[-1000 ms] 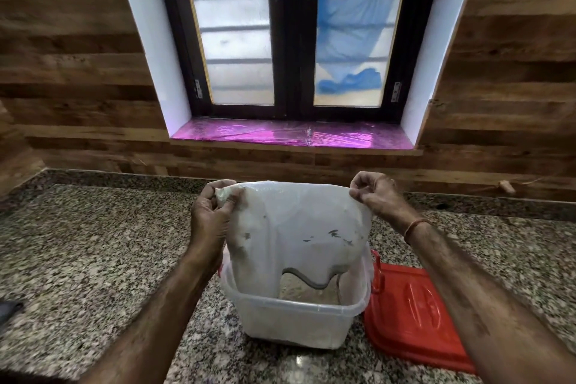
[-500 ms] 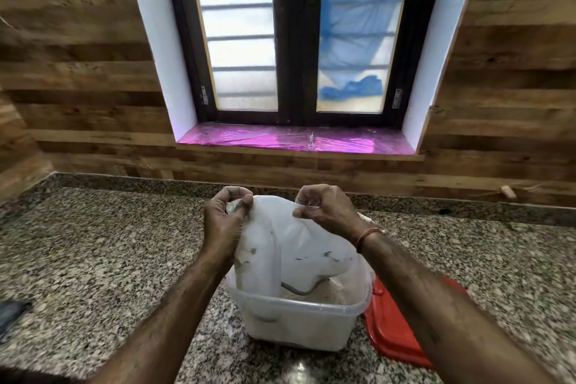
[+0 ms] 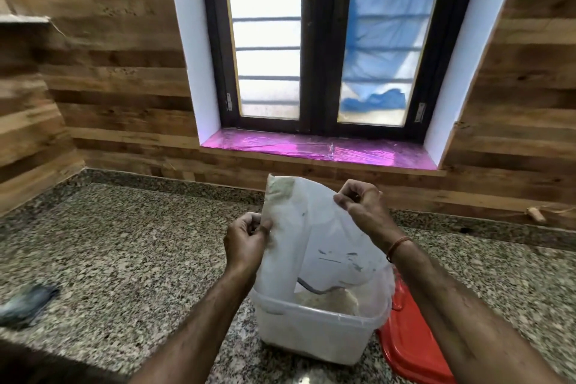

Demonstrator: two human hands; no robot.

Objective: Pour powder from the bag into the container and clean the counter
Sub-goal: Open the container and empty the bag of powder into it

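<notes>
Two hands: I see both in the head view, each pinching the same thin, white, translucent plastic bag (image 3: 324,246), one on each side.
Left hand (image 3: 244,243): fingers and thumb are curled, nipping the bag's left edge partway down, below its top corner.
Right hand (image 3: 361,209): closed in a pinch on the bag's upper right edge and held higher than the left. An orange thread band (image 3: 397,246) circles that wrist.
Bag: hangs between my hands with dusty residue at its top left corner and dark printed marks on its face.
Container: a translucent white rectangular plastic tub (image 3: 311,337) stands on the counter directly under the bag, whose lower end dips inside the rim.
Powder: a pale off-white heap (image 3: 327,301) lies inside the tub, visible beneath the bag's lower edge.
Counter: speckled grey-and-brown granite (image 3: 124,259).
Lid: a flat red plastic lid (image 3: 411,343) lies on the counter just right of the tub — touching it or not, I cannot tell.
Cloth: a crumpled dark blue-grey cloth (image 3: 25,302) lies far left on the counter, well apart from the tub — blurred.
Sill: a shiny pink covering (image 3: 318,150) lies under the dark-framed window.
</notes>
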